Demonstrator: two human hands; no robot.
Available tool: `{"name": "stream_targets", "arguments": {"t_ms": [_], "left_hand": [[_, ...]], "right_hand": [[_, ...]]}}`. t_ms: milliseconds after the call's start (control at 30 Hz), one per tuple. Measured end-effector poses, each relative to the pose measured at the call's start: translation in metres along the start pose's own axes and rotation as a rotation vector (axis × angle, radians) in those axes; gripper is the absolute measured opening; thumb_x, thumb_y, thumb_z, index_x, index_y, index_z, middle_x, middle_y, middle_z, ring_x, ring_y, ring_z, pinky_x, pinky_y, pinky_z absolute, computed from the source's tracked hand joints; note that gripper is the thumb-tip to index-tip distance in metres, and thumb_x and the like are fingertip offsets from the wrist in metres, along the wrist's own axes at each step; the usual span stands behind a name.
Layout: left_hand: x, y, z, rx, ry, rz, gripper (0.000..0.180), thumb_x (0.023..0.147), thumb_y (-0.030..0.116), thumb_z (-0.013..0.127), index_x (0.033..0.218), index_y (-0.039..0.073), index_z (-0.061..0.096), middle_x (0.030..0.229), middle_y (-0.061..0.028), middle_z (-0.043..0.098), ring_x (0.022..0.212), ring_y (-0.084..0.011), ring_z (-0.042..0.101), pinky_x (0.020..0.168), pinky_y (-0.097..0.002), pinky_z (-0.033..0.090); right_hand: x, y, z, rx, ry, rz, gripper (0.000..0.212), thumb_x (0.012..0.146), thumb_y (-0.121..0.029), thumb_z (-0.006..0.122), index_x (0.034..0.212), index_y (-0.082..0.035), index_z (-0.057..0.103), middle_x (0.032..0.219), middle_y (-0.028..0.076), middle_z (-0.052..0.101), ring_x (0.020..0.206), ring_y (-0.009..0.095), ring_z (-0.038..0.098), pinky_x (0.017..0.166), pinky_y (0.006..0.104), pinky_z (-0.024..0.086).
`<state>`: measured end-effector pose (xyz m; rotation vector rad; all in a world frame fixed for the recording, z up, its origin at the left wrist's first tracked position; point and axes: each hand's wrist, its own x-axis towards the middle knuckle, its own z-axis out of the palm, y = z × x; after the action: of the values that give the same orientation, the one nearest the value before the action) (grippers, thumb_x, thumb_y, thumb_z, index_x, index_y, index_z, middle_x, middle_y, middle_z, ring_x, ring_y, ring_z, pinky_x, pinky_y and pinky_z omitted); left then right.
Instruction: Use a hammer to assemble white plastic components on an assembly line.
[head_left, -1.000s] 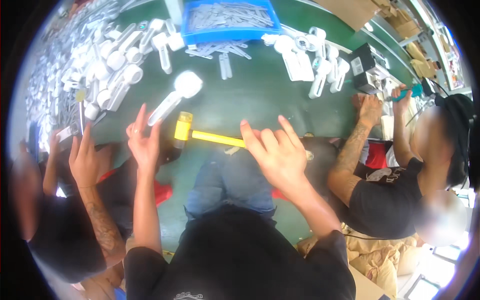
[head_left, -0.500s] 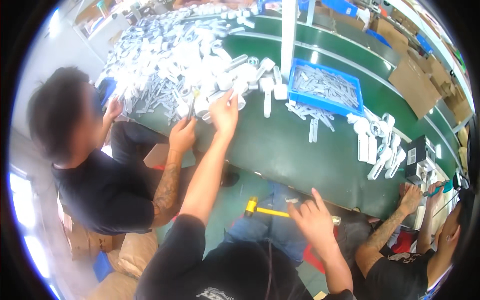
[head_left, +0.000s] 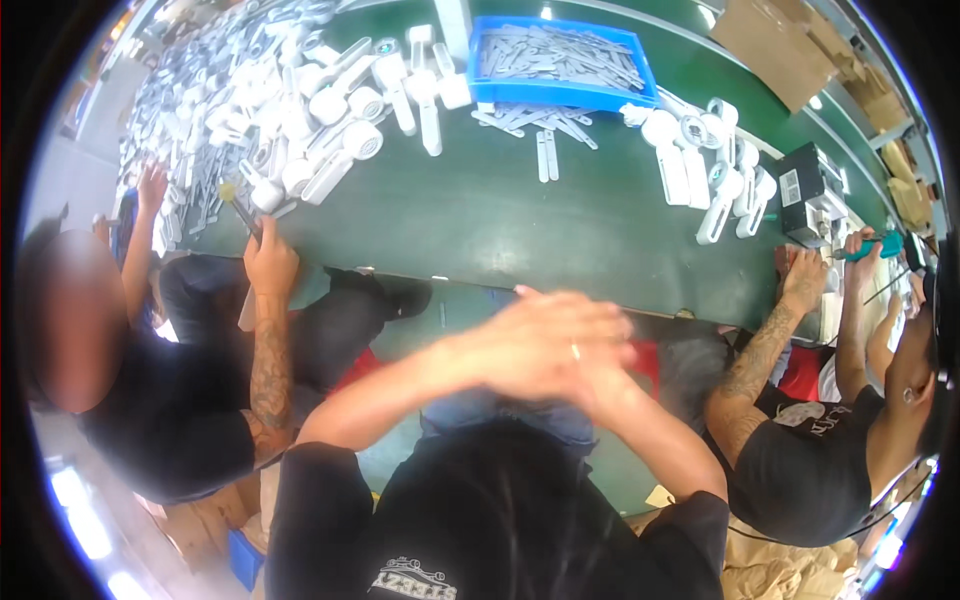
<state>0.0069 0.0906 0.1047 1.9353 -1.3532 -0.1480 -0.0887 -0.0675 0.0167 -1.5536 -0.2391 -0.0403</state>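
Note:
In front of my body, over my lap, my left hand lies across my right hand. The left fingers are stretched out toward the right and somewhat smeared by motion. Most of my right hand is covered by the left, so its fingers are hidden. No held object shows at either hand. Nearest to them is the front edge of the green table. On it lie white plastic parts with round heads and long handles, heaped toward the left. Two narrow grey strips lie side by side in the middle.
A blue tray holds many grey strips. Right of it stand a group of white round-headed parts and a black box. At left, a co-worker's hand grips a stick-like tool; at right, another's hand works beside a teal tool.
My left hand has left the pile of white parts and come back over my right hand. The view has swung rightward. The yellow hammer seen on my lap is hidden now.

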Motion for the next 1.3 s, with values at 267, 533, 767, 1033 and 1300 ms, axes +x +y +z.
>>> {"name": "stream_targets", "arguments": {"t_ms": [267,533,767,1033,1300], "left_hand": [[-0.01,0.027,-0.014,0.175,0.073,0.145,0.074,0.098,0.044,0.072,0.161,0.012,0.05,0.167,-0.0164,0.046,0.157,-0.037,0.039,0.13,-0.0553,0.028],[-0.086,-0.063,-0.012,-0.097,0.272,-0.638,0.059,0.112,0.033,0.054,0.161,0.001,0.045,0.159,-0.0232,0.055,0.15,-0.0372,0.049,0.128,-0.0471,0.033],[-0.09,-0.116,0.008,0.228,0.633,-0.684,0.05,0.103,0.019,0.071,0.15,0.008,0.062,0.139,-0.0218,0.069,0.129,-0.0372,0.065,0.113,-0.0447,0.049],[-0.083,-0.097,0.007,0.059,0.831,-0.615,0.042,0.101,0.013,0.073,0.142,0.007,0.068,0.134,-0.0196,0.073,0.127,-0.0335,0.069,0.11,-0.0415,0.052],[-0.009,-0.165,-0.046,0.424,0.628,-0.424,0.038,0.098,0.006,0.071,0.135,0.006,0.07,0.137,-0.0169,0.071,0.125,-0.0393,0.067,0.108,-0.0439,0.054]], "right_hand": [[0.037,-0.077,-0.009,-0.919,-0.118,-0.458,0.05,0.085,-0.023,0.071,0.131,-0.002,0.066,0.14,0.02,0.065,0.143,0.035,0.055,0.125,0.0421,0.041],[0.025,-0.103,-0.104,-1.436,-0.186,0.059,0.03,0.082,-0.014,0.073,0.112,-0.009,0.073,0.101,0.015,0.069,0.1,0.033,0.074,0.08,0.0483,0.061],[0.086,0.0,-0.197,-1.202,0.816,0.296,0.063,0.098,-0.031,0.076,0.142,0.01,0.058,0.124,0.036,0.068,0.108,0.053,0.069,0.092,0.0563,0.057],[0.033,-0.04,-0.211,-1.089,0.801,0.109,0.022,0.102,-0.015,0.07,0.113,0.004,0.072,0.092,0.027,0.073,0.083,0.045,0.072,0.073,0.0477,0.055],[0.069,-0.031,-0.074,-0.616,-0.024,0.164,0.031,0.1,-0.015,0.074,0.126,0.001,0.071,0.115,0.024,0.073,0.103,0.042,0.072,0.091,0.0426,0.056]]}}
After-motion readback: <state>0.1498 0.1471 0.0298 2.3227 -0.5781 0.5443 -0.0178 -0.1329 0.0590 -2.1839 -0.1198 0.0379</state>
